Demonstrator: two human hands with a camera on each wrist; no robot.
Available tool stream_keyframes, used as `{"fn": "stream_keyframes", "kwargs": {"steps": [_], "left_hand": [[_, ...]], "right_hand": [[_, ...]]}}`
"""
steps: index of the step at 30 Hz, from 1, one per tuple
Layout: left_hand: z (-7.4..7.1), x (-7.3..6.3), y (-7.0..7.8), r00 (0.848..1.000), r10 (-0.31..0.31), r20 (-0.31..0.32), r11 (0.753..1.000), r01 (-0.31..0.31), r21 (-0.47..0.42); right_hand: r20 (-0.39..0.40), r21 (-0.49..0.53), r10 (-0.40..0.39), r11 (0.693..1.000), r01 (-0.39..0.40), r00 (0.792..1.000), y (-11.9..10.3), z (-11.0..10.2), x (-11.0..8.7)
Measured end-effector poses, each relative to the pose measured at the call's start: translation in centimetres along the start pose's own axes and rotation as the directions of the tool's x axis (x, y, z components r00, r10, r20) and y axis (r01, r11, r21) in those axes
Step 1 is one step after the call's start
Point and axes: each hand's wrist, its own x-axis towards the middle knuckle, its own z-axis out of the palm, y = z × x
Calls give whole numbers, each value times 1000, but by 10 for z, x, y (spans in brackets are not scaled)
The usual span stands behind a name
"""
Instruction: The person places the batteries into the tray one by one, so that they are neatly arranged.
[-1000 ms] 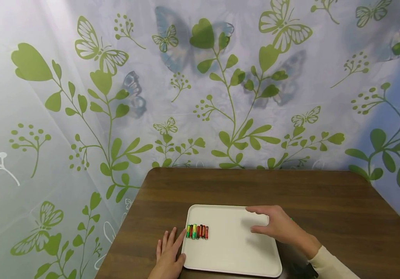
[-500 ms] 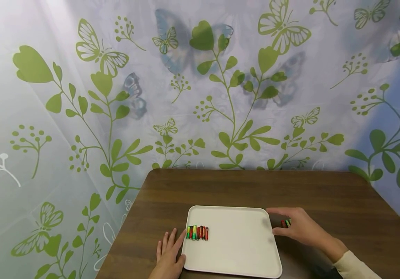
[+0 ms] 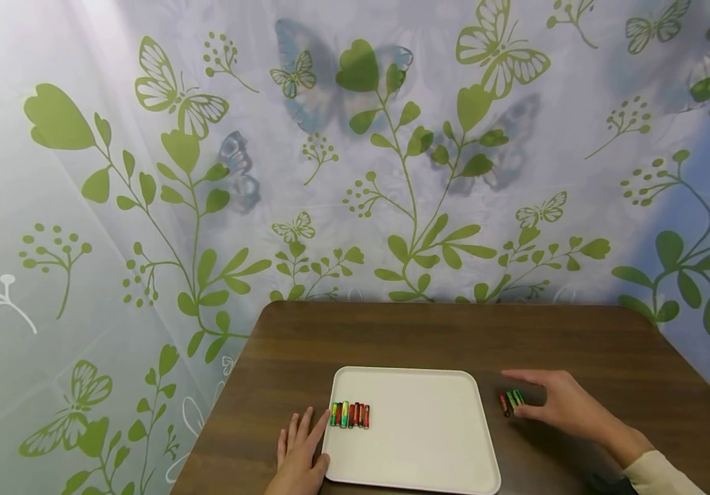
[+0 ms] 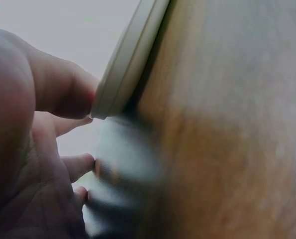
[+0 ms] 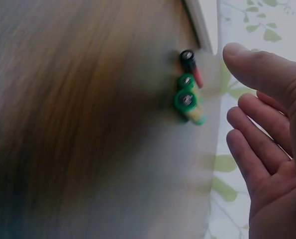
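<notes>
My left hand (image 3: 298,454) rests at the left edge of a white tray (image 3: 417,440), fingers spread and thumb at the rim; the left wrist view has the thumb (image 4: 70,92) touching that rim. Several red and green batteries (image 3: 350,415) lie side by side in a row at the tray's left. My right hand (image 3: 568,405) hovers over the table right of the tray, thumb and fingers apart, nothing between them. Close by its thumb lie a red battery (image 3: 504,405) and two green batteries (image 5: 186,99), on the table in the right wrist view.
The brown wooden table (image 3: 454,330) reaches back to a curtain (image 3: 355,172) printed with green leaves and butterflies. A dark object (image 3: 611,485) sits partly under the right forearm at the bottom edge.
My right hand has moved right, from over the tray to the loose batteries beside it, which have come into sight. My left hand and the row of batteries have stayed put.
</notes>
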Motion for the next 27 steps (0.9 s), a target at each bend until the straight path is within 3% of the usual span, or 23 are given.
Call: {"fn": "stream_keyframes", "kwargs": {"steps": [5, 11, 20, 27], "left_hand": [[0, -1, 2, 1000, -27, 8, 1000, 27, 5], [0, 0, 3, 999, -31, 5, 1000, 31, 3], [0, -2, 4, 1000, -27, -5, 1000, 27, 6], [-4, -6, 21, 1000, -21, -17, 999, 21, -33]], "right_hand": [[25, -32, -14, 999, 15, 1000, 10, 3, -6], [72, 20, 6, 1000, -7, 997, 17, 8, -11], [67, 23, 37, 999, -38, 997, 20, 13, -15], [54, 40, 37, 998, -39, 998, 22, 13, -16]]}}
